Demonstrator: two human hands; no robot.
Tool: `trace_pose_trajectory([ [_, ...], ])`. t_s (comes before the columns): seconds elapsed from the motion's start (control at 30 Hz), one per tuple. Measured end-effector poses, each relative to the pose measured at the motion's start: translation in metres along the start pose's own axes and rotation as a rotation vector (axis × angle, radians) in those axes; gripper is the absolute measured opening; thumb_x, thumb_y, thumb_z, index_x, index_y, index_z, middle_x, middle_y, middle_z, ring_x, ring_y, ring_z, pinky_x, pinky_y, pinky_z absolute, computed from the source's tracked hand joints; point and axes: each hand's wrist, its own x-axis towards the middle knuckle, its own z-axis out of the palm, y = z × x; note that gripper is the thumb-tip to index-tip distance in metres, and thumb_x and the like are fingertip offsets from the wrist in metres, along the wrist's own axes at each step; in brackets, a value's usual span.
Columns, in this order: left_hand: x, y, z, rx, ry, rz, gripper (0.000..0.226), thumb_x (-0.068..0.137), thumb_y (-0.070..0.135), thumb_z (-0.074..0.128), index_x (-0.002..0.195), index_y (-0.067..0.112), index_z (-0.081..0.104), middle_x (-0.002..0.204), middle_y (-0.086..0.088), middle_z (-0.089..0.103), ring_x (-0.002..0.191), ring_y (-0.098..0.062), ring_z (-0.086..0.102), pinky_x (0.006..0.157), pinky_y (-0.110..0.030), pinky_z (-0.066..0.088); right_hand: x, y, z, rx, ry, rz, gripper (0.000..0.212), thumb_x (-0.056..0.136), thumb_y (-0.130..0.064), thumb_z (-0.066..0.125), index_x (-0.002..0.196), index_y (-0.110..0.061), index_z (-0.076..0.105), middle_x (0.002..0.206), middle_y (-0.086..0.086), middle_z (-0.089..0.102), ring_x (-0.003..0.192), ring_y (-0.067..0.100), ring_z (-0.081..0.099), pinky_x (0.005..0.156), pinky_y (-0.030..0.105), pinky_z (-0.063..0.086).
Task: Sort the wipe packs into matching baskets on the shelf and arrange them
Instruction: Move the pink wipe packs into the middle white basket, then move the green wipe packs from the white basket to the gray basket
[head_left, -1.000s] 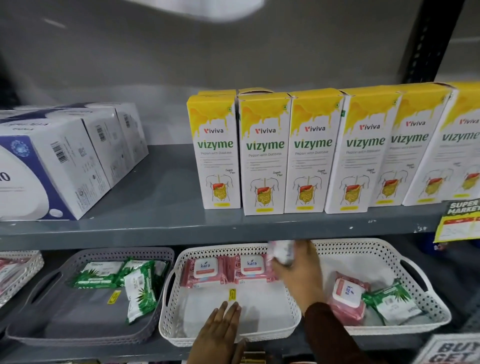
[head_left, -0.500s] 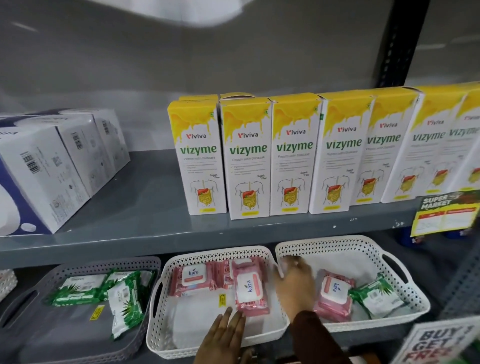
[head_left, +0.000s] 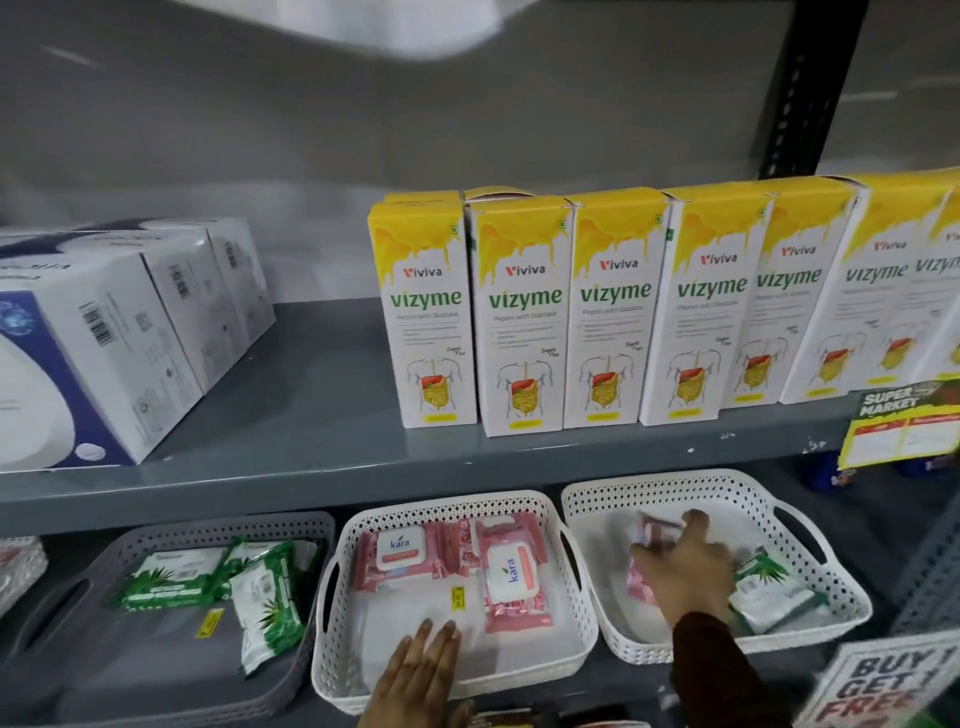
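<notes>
Three baskets stand on the lower shelf. The grey basket (head_left: 208, 522) on the left holds green wipe packs (head_left: 171, 582). In the middle white basket (head_left: 447, 501) lie pink Kara packs (head_left: 400, 556), one of them turned lengthwise (head_left: 514, 577). The right white basket (head_left: 675, 478) holds a green pack (head_left: 774, 592) and a pink pack (head_left: 638, 584). My right hand (head_left: 680, 566) reaches into this basket, thumb and fingers closed around the blurred pink pack. My left hand (head_left: 421, 670) rests flat on the middle basket's front rim, fingers apart.
The upper shelf carries a row of yellow-and-white Vizyme boxes (head_left: 519, 312) and white-and-blue boxes (head_left: 104, 338). A supermarket price tag (head_left: 904, 426) hangs from the shelf edge. A "Buy Get Free" sign (head_left: 878, 691) sits at bottom right. Another white basket (head_left: 21, 566) shows at far left.
My right hand dropped a pink pack into the middle basket, then moved right into the right basket onto another pink pack. The left hand stayed on the rim.
</notes>
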Motion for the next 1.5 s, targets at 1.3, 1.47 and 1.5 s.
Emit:
trace_pose_trajectory([
  [1.3, 0.093, 0.133, 0.006, -0.154, -0.075, 0.240, 0.074, 0.086, 0.059, 0.052, 0.142, 0.010, 0.047, 0.146, -0.003, 0.050, 0.138, -0.023, 0.040, 0.111, -0.034, 0.023, 0.028, 0.052, -0.032, -0.282, -0.169, 0.025, 0.035, 0.086, -0.030, 0.060, 0.117, -0.012, 0.062, 0.117, 0.014, 0.062, 0.112, 0.031, 0.057, 0.089, 0.036, 0.051],
  [1.47, 0.100, 0.148, 0.001, -0.159, -0.155, 0.226, 0.070, 0.089, 0.060, 0.048, 0.137, 0.010, 0.057, 0.147, -0.002, 0.049, 0.136, -0.021, 0.044, 0.107, -0.036, 0.027, 0.050, 0.067, -0.049, -0.410, -0.256, 0.138, 0.051, 0.077, -0.034, 0.065, 0.122, -0.012, 0.055, 0.123, 0.015, 0.054, 0.117, 0.035, 0.052, 0.092, 0.040, 0.048],
  [1.5, 0.101, 0.149, 0.000, -0.159, -0.157, 0.224, 0.070, 0.089, 0.060, 0.047, 0.137, 0.010, 0.057, 0.146, -0.002, 0.050, 0.136, -0.021, 0.044, 0.107, -0.036, 0.027, 0.052, 0.069, -0.050, -0.420, -0.280, 0.148, 0.058, 0.075, -0.038, 0.067, 0.124, -0.012, 0.052, 0.125, 0.017, 0.053, 0.119, 0.036, 0.051, 0.093, 0.041, 0.048],
])
